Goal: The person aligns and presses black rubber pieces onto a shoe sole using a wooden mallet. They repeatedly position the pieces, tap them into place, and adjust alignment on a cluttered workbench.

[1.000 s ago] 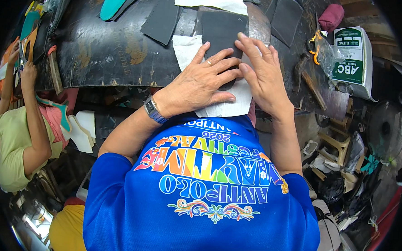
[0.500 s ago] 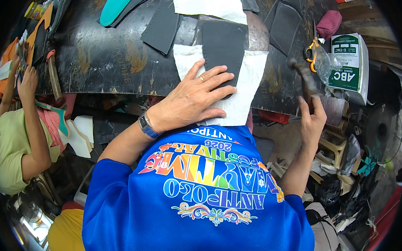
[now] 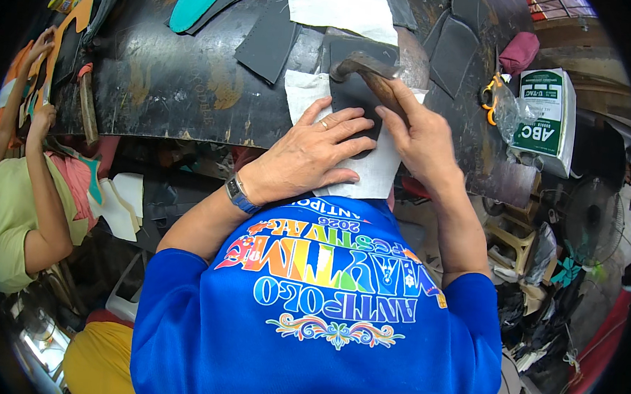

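On the dark worktable [image 3: 168, 82], my left hand [image 3: 311, 150] lies flat with fingers spread. It presses a black stitched piece [image 3: 351, 97] onto white cloth [image 3: 381, 173] near the table's front edge. My right hand [image 3: 427, 140] is closed round the wooden handle of a hammer [image 3: 362, 64]. The hammer's metal head is over the upper part of the black piece, beyond my left fingertips; whether it touches cannot be told. Another white cloth piece [image 3: 339, 9] lies farther back, partly over a dark, worn surface.
Black cut pieces [image 3: 268, 45] and a turquoise piece [image 3: 199, 2] lie at the back. To the right are orange-handled scissors [image 3: 489, 99], a maroon pouch [image 3: 519, 53] and a green-and-white can [image 3: 544, 127]. A wooden-handled tool [image 3: 88, 103] and a co-worker's hands [image 3: 41, 118] with orange material are at left.
My right hand has swung the hammer left from beside the table's right side to over the black piece. My left hand stays in place. The co-worker's hands have shifted on the orange material.
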